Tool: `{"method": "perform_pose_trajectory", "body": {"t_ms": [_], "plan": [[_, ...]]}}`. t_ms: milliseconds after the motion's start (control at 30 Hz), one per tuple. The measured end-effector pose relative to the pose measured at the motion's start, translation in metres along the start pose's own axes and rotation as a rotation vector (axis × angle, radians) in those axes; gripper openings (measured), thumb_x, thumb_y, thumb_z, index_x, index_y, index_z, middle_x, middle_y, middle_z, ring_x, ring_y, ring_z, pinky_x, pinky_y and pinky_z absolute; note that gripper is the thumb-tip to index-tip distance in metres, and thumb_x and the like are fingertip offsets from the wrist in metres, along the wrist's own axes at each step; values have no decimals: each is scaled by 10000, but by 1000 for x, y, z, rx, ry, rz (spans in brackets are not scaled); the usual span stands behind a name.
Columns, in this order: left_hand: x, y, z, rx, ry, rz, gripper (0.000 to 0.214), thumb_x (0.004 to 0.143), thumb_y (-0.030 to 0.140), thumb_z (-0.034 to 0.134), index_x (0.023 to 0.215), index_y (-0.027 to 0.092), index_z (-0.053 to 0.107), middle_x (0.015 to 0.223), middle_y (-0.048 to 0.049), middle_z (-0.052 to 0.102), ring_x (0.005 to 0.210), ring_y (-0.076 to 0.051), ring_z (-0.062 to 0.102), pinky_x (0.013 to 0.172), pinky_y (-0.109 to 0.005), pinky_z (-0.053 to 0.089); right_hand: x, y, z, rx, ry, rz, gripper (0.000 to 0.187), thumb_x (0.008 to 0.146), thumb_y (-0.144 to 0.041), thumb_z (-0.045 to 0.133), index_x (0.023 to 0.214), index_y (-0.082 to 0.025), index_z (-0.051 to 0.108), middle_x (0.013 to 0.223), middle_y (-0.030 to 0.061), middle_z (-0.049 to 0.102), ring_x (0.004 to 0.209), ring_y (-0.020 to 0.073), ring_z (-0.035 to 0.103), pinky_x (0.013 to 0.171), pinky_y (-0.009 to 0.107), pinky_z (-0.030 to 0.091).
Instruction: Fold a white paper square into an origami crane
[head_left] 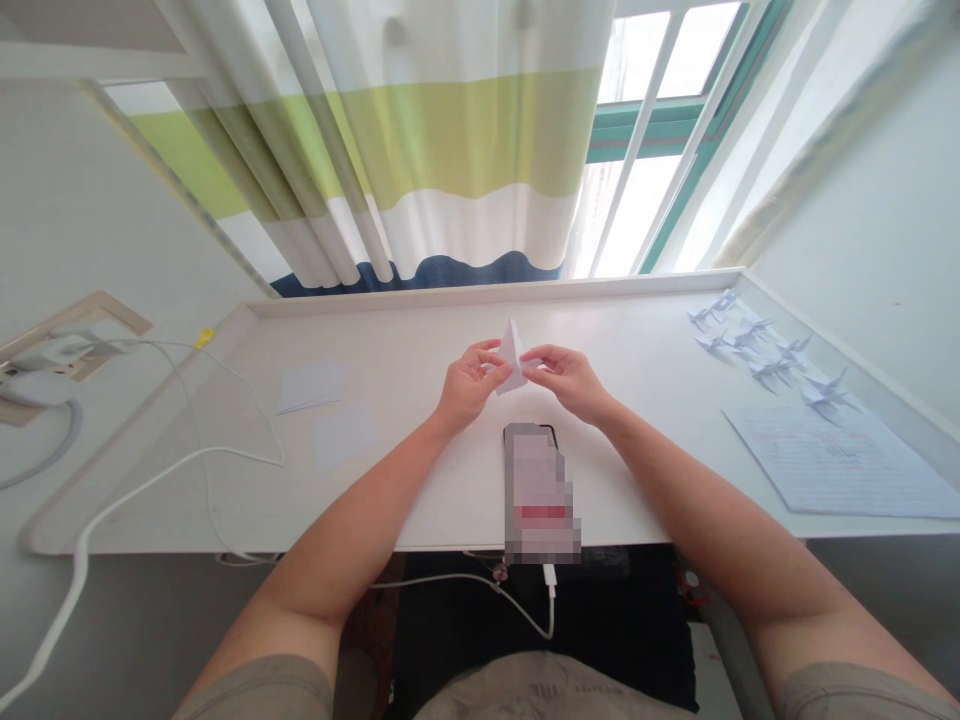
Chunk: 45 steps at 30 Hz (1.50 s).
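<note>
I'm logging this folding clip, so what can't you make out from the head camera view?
All in the head view:
phone screen: covered by a pixelated blur.
folded paper: lower part hidden by fingers of left hand and right hand.
lined sheet: writing too small to read.
paper cranes: too small and blurred to count.

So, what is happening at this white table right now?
A person sits at the white table and holds a small white folded paper piece between the left hand and the right hand, above the tabletop. A dark phone lies near the table's front edge. Several small white folded paper cranes stand at the right, and white paper squares lie at the left.
</note>
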<state>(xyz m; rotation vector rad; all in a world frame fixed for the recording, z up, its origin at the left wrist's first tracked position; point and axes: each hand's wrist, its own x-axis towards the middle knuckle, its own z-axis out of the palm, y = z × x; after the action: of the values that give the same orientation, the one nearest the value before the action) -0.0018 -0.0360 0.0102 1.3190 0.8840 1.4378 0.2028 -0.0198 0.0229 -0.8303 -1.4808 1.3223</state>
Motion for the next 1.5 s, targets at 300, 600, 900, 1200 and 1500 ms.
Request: {"method": "perform_pose_trajectory", "body": {"t_ms": [300, 600, 900, 1200, 1500], "plan": [[-1, -5, 1, 43, -10, -2, 448, 720, 554, 986, 823, 173, 774, 1330, -127, 692, 1239, -282, 670, 1128, -460, 496, 2, 4, 2, 12, 40, -51, 456, 736, -540, 969, 966, -246, 706, 880, 7, 714, 825, 189, 670, 781, 385, 580], [-4, 10, 4, -60, -53, -3, 353, 730, 452, 1002, 797, 191, 773, 1053, -56, 758, 965, -187, 689, 874, -344, 542, 3, -1, -6, 82, -6, -55, 484, 737, -555, 978, 1067, -268, 769, 936, 28, 773, 816, 189, 673, 744, 368, 560], [-4, 10, 5, -123, -59, -91, 427, 635, 438, 1048, 884, 197, 798, 946, -36, 799, 857, -176, 724, 786, -334, 586, 4, 3, -1, 93, 7, -69, 473, 728, -576, 984, 1008, -270, 756, 900, 14, 750, 870, 200, 694, 826, 395, 596], [-6, 9, 6, -152, -3, -117, 440, 637, 404, 1046, 963, 206, 828, 905, -28, 820, 823, -170, 733, 794, -335, 599, 1, 0, 0, -7, 17, -66, 442, 778, -633, 932, 882, -250, 737, 1087, 76, 788, 1064, 258, 722, 992, 479, 606], [-6, 11, 6, -155, -15, -125, 490, 667, 388, 1039, 1064, 212, 813, 1036, -67, 841, 955, -232, 768, 880, -402, 606, -4, -3, 5, 28, -115, -26, 386, 804, -586, 933, 1006, -276, 825, 1245, 78, 818, 1205, 284, 742, 1172, 574, 519]]}}
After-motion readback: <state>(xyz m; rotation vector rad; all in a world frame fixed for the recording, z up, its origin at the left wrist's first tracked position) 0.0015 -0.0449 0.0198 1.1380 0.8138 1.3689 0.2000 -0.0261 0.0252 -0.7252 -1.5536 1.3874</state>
